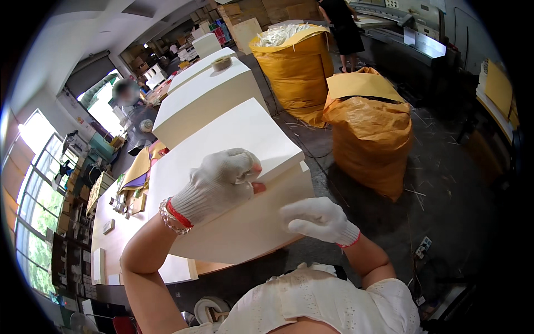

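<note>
A tall stack of large white paper sheets (239,131) stands on the table in front of me. Its upper part juts out in a step over the lower part (245,234). My left hand (219,181), in a white knit glove with bare fingertips showing, is closed at the near edge of the upper part, with thumb and finger pinching sheets there. Beside the stack's right side is my right hand (320,220), gloved too. Its fingers are stretched out with the thumb a little apart, and nothing shows in them.
More white paper stacks (208,86) extend behind, one bearing a tape roll (221,64). Stuffed orange sacks (370,142) stand on the floor to the right. Small items (119,206) lie on the table at left, near a fan (143,123). A person (342,28) stands at a machine far off.
</note>
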Demonstrator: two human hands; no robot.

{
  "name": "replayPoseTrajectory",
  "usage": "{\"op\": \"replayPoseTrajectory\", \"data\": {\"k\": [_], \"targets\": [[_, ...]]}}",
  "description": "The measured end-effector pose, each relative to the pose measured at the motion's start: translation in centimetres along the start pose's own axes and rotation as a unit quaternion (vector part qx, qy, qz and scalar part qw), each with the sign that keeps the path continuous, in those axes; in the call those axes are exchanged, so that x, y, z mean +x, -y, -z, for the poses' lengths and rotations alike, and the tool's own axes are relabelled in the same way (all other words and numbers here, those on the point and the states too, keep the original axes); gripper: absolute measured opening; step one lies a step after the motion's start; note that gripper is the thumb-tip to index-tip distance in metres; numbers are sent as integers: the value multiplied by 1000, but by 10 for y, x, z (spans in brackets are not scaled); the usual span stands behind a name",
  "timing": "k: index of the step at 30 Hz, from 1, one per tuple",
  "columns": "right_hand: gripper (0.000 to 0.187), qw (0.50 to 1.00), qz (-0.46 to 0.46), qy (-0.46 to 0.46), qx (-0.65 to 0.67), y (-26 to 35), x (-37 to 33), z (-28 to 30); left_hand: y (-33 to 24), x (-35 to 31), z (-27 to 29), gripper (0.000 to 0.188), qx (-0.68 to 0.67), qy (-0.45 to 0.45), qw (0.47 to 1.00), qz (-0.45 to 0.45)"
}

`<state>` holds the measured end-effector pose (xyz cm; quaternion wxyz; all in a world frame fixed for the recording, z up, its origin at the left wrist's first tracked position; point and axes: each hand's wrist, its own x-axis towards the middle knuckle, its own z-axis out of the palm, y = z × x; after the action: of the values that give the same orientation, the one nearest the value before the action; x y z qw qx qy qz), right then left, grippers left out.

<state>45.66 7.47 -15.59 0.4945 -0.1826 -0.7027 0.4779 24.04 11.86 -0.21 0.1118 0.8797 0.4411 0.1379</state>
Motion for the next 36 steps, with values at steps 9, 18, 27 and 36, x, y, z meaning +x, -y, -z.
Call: {"op": "replayPoseTrajectory", "data": {"k": [9,18,27,36], "targets": [[47,999,-9,-46,-18,14,19,-5,1,2,2,27,-30,6,1000,7],[54,996,-52,-70,-34,24,18,-5,-1,3,5,29,9,-6,1000,2],[63,966,-235,34,99,59,54,3,-2,-3,-35,42,258,-133,949,-120],[68,969,-179,-36,167,51,51,-47,50,-9,69,30,428,-155,890,-12]]}}
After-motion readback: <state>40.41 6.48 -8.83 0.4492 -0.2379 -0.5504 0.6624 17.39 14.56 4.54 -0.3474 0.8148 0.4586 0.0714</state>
